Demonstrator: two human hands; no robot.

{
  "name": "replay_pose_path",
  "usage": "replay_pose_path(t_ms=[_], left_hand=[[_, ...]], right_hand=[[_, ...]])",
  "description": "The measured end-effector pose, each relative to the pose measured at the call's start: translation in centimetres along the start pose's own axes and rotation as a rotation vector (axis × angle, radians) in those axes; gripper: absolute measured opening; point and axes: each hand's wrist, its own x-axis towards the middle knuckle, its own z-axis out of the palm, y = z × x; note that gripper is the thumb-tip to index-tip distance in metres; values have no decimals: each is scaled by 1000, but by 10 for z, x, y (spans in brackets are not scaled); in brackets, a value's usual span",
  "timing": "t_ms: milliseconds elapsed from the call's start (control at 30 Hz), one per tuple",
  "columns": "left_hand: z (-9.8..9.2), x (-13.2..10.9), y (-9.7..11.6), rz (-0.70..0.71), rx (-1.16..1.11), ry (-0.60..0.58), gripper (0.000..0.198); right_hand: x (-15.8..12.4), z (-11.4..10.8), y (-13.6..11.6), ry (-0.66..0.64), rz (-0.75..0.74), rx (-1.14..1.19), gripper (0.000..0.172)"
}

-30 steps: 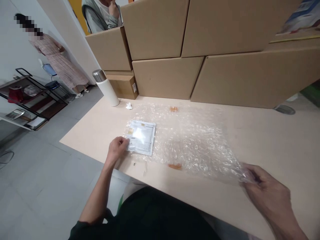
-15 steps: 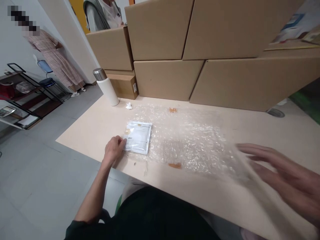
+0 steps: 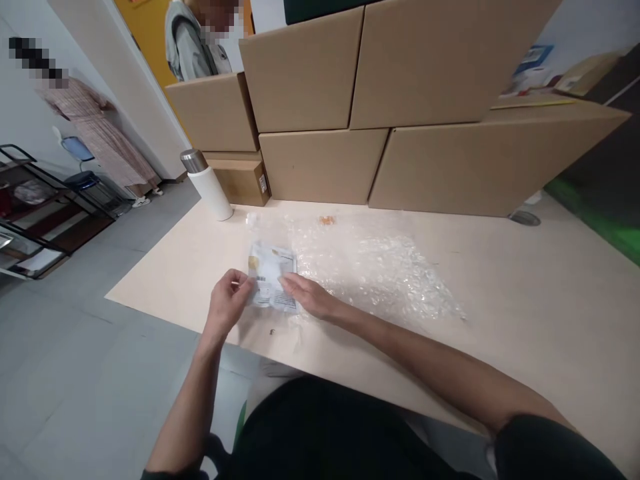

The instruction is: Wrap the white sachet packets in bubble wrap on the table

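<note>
A flat white packet (image 3: 267, 263) with printed text and yellow marks is at the left end of a clear bubble wrap sheet (image 3: 365, 260). My left hand (image 3: 229, 298) pinches its left edge between thumb and fingers. On the opposite side, my right hand (image 3: 314, 297) grips the right edge, thumb on top and the fingers mostly hidden underneath. The packet looks slightly bent between the two hands. The wrap spreads out to the right over the table, its surface crinkled and shiny, with a piece of orange tape (image 3: 327, 220) near its far edge.
A white bottle (image 3: 213, 193) with a metal cap stands at the table's back left, beside a small brown box (image 3: 240, 180). Large cardboard boxes (image 3: 320, 167) are stacked along the back. Two people are beyond the table. A dark shelf cart (image 3: 55, 220) stands at the left.
My right hand has come from the far right of the wrap to the packet and taken hold of its right edge. My left hand stays at the packet's left edge.
</note>
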Motion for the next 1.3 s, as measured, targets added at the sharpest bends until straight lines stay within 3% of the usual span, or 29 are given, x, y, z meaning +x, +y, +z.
replay_pose_path(t_ms=[67,167,300,400,467,533,633,700,800,867,933,1100,1200,1300], left_hand=[[10,-8,23,81,-90,-87,35],[34,-15,53,349,-54,-229,45],[75,-18,65,518,169,-378,53],[100,-18,61,503,361,-391,52],[112,-18,58,507,450,-379,50],[118,-19,57,531,489,-371,49],[118,-18,50,548,475,-374,46],[112,-16,38,487,420,-282,42],[99,-11,18,230,123,-108,61],[90,-9,13,15,-187,-136,70],[83,-10,20,-74,-416,-171,70],[94,-23,64,163,-583,-224,53],[120,-25,82,377,-464,-341,46],[150,-23,91,572,-280,-452,49]], right_hand=[[-6,-3,4,9,25,232,55],[-16,-13,10,50,69,533,52],[-34,-37,18,242,200,661,39],[-52,-60,22,423,179,477,35],[-60,-71,25,586,83,197,37],[-63,-76,27,665,-55,-97,39],[-55,-72,28,515,-167,-372,37],[-48,-64,28,372,-137,-480,39],[-39,-55,27,294,-107,-588,43],[-38,-54,24,306,-103,-605,43],[-40,-57,21,303,-85,-560,43],[-56,-76,17,300,-44,-196,41],[-72,-93,25,322,-43,75,47],[-89,-113,40,461,-49,43,51]])
